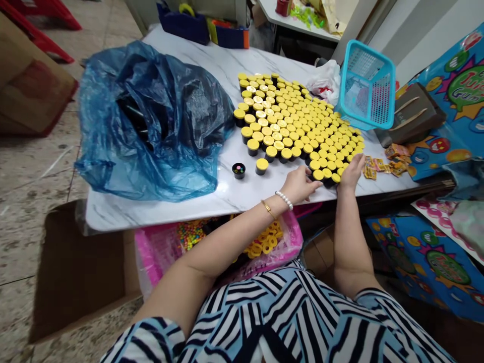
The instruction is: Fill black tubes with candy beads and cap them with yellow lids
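Note:
My left hand (298,185) and my right hand (351,172) rest at the near edge of a tightly packed block of black jars with yellow lids (295,121), touching its jars. The block stands on a white marble-pattern table (159,214). Left of my left hand stand two separate jars: one with a yellow lid (261,166), and one (238,170) showing multicoloured contents. A bulging blue plastic bag (151,126) lies on the table further left. Dark objects show through it.
A teal mesh basket (366,85) and a white plastic bag (325,80) stand beyond the block. Small candy packets (393,159) lie at the right. Below the table are a pink bag (264,242) holding yellow rings and an open cardboard box (75,272).

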`<action>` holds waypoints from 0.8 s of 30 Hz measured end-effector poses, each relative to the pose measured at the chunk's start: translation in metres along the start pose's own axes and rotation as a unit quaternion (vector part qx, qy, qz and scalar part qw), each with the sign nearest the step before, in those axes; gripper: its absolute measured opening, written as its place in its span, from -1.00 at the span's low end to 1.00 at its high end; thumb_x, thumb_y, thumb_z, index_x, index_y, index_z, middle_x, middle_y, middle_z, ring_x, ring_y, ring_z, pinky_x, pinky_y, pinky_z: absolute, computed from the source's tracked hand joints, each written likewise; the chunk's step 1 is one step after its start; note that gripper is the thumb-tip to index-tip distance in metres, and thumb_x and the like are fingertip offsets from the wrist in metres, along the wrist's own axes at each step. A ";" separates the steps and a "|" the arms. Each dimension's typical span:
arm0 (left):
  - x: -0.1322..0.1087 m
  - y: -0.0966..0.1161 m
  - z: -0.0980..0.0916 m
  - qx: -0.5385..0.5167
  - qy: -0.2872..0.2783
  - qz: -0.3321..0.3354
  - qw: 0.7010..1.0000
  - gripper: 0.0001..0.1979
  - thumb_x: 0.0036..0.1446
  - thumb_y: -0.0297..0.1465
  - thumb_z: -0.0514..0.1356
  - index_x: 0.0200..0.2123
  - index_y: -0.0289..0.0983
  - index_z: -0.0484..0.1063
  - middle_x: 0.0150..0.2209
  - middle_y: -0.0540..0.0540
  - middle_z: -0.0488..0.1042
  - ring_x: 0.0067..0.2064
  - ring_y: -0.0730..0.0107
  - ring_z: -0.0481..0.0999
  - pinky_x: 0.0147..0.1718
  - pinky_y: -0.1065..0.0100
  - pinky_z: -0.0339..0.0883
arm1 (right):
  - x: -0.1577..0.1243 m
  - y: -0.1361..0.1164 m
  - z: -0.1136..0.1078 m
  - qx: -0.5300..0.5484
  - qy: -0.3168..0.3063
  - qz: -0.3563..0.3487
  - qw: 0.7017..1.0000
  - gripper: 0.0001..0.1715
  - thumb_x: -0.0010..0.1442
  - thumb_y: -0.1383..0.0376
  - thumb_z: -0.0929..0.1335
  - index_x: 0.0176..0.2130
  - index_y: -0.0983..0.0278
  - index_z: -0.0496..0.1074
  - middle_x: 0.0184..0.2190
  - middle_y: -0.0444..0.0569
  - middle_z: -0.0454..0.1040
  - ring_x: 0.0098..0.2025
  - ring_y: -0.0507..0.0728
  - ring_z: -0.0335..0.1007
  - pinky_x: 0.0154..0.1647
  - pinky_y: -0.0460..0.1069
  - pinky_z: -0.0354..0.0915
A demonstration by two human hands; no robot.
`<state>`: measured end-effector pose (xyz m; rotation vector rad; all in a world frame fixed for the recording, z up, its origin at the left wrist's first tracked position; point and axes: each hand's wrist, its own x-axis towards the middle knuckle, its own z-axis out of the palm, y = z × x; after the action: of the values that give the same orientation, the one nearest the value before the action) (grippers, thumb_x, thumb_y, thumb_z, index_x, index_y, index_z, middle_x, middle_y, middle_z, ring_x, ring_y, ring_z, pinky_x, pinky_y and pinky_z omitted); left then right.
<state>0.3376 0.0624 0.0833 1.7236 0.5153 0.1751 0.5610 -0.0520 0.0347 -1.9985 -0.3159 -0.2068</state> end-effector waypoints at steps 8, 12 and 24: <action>-0.039 -0.018 -0.021 -0.073 0.048 0.069 0.994 -0.56 0.21 -0.35 0.38 0.09 -0.29 0.34 -0.21 -0.11 0.65 -0.42 0.47 0.63 -0.44 0.45 0.44 | -0.030 0.005 -0.028 0.058 -0.073 -0.061 0.994 -0.02 0.41 -0.20 -0.15 0.52 0.29 -0.49 0.57 0.32 -0.38 0.60 0.27 -0.20 0.47 0.43 0.00; -0.099 -0.039 -0.053 0.033 0.201 0.196 0.959 -0.63 0.25 -0.38 0.35 0.08 -0.28 0.39 -0.23 -0.05 0.59 -0.38 0.56 0.56 -0.40 0.51 0.41 | -0.064 0.006 -0.043 -0.073 -0.158 -0.216 0.961 0.62 0.06 -0.35 0.41 0.51 0.24 -0.62 0.57 0.25 -0.58 0.62 0.36 -0.60 0.54 0.41 -0.22; -0.142 -0.062 -0.111 0.209 0.435 0.198 0.853 -0.60 0.24 -0.33 0.36 0.11 -0.24 0.43 -0.07 -0.09 0.45 -0.36 0.51 0.41 -0.32 0.38 0.48 | -0.072 -0.004 -0.026 -0.202 -0.086 -0.279 0.935 0.78 -0.09 -0.29 0.55 0.52 0.32 -0.55 0.55 0.38 -0.56 0.60 0.47 -0.67 0.52 0.49 -0.33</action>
<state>0.1531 0.1092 0.0715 2.1138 0.8902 1.2643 0.4916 -0.0835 0.0289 -2.2928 -1.0258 -0.4877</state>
